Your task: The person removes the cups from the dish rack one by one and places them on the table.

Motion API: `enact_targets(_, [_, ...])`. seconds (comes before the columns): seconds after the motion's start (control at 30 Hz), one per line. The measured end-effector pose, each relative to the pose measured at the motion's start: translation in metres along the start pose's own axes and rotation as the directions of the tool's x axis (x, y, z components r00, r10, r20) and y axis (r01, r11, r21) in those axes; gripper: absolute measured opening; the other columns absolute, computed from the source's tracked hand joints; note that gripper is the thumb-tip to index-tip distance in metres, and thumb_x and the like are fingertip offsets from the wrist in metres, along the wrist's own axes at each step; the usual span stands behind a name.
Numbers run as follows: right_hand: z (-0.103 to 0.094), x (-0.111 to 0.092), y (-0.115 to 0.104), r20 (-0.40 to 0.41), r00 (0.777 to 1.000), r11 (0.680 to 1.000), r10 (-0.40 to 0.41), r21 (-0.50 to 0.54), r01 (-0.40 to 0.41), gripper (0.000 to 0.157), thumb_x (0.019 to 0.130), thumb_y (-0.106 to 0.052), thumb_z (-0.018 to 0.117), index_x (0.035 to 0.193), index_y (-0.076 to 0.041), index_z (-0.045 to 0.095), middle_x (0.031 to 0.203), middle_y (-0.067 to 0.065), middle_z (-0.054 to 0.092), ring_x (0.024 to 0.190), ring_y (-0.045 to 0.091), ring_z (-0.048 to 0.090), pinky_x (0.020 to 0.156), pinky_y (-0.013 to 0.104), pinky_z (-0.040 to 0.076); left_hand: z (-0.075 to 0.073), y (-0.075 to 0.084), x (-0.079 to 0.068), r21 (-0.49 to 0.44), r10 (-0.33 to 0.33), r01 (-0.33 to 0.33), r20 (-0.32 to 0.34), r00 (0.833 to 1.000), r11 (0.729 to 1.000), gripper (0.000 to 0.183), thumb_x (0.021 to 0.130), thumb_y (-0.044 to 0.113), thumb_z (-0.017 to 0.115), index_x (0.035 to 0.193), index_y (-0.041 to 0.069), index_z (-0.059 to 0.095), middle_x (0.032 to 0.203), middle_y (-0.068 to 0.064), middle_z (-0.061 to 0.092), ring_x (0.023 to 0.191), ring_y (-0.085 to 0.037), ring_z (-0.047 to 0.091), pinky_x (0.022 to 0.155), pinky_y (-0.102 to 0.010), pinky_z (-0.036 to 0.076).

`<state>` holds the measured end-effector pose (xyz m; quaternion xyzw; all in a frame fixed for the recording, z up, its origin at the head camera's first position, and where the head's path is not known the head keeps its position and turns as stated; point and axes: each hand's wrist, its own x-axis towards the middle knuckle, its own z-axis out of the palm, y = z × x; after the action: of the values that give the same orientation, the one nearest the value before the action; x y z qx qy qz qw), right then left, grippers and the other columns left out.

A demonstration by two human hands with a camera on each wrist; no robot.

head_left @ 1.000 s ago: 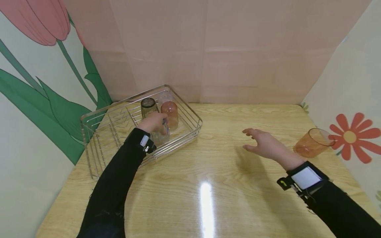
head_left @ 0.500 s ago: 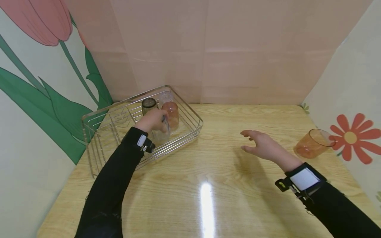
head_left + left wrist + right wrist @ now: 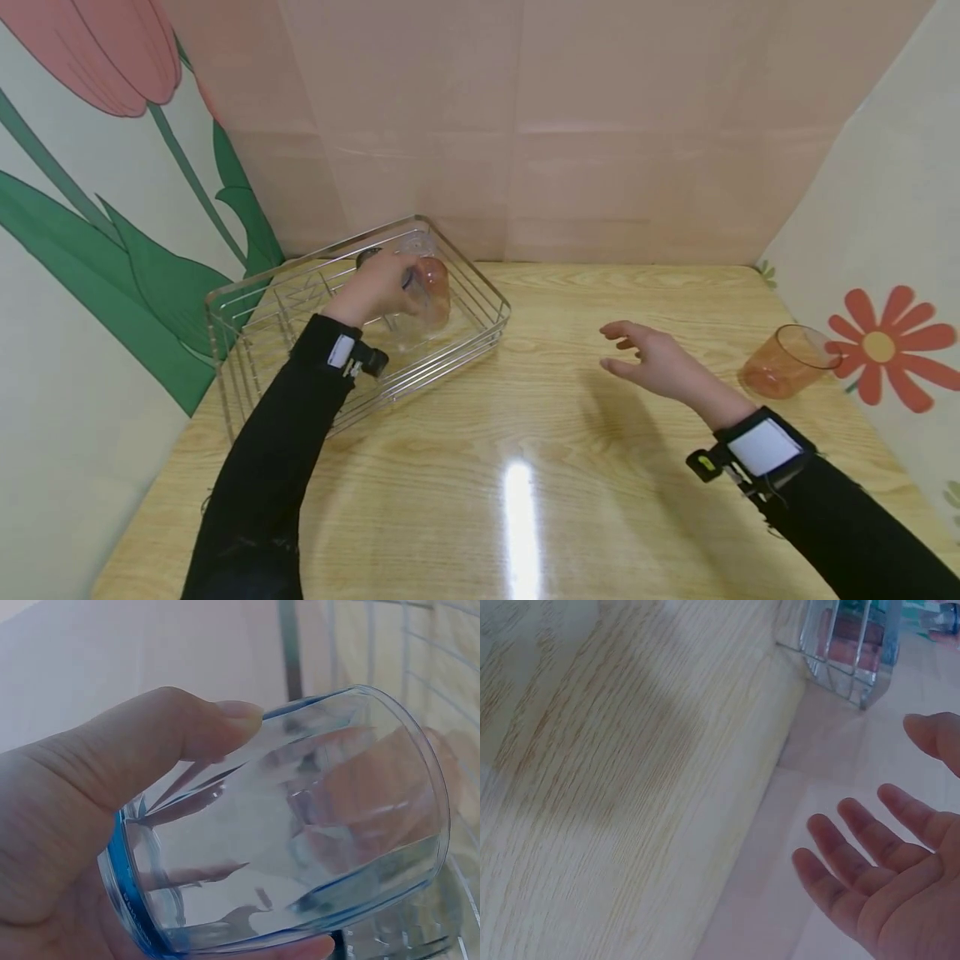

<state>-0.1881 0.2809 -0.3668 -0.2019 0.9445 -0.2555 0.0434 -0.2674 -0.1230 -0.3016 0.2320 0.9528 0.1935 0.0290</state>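
Head view: your left hand (image 3: 378, 290) covered most of dark glass (image 3: 367, 256), only bit of its top end showing, and hid part of clear glass (image 3: 247, 847) in your grip. Your left sleeve (image 3: 262, 467) blocked stretch of rack (image 3: 450, 363); left sleeve ran off bottom edge. Left wrist view: left hand was cut by left edge, most fingers were out of sight, rack wires blurred. Right wrist view: your right hand (image 3: 907, 900) ran past right edge; rack was cut at top, contents too blurred to tell.
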Motion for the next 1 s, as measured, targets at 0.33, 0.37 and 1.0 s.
enact_targets(0.33, [-0.004, 0.002, -0.003, -0.130, 0.991, 0.986, 0.022, 0.165, 0.000, 0.042, 0.098, -0.027, 0.060, 0.129, -0.001, 0.050, 0.129, 0.021, 0.055, 0.116, 0.038, 0.056, 0.092, 0.055, 0.048, -0.022, 0.018, -0.006, -0.064, -0.019, 0.015, -0.057, 0.998, 0.998, 0.051, 0.072, 0.012, 0.085, 0.116, 0.006, 0.061, 0.118, -0.011, 0.060, 0.114, -0.031, 0.050, 0.098, -0.045, 0.041])
enact_targets(0.37, [-0.005, 0.002, -0.004, -0.133, 0.991, 0.983, 0.029, 0.185, -0.004, 0.043, 0.098, -0.028, 0.060, 0.130, -0.001, 0.050, 0.129, 0.020, 0.055, 0.116, 0.038, 0.055, 0.093, 0.055, 0.048, -0.024, 0.020, -0.007, -0.067, -0.026, 0.022, -0.062, 0.998, 0.997, 0.051, 0.073, 0.014, 0.085, 0.117, 0.007, 0.061, 0.120, -0.012, 0.059, 0.116, -0.032, 0.048, 0.099, -0.046, 0.041])
enact_targets(1.0, [-0.014, 0.004, -0.032, -0.175, 0.985, 0.347, -0.013, 0.922, 0.168, 0.029, 0.106, -0.023, 0.038, 0.131, -0.011, 0.046, 0.128, 0.003, 0.056, 0.119, 0.022, 0.056, 0.096, 0.028, 0.049, -0.036, 0.054, -0.022, -0.240, -0.042, -0.015, -0.232, 0.972, 0.971, 0.062, 0.077, 0.027, 0.084, 0.130, 0.012, 0.056, 0.131, -0.013, 0.052, 0.119, -0.030, 0.046, 0.098, -0.047, 0.041])
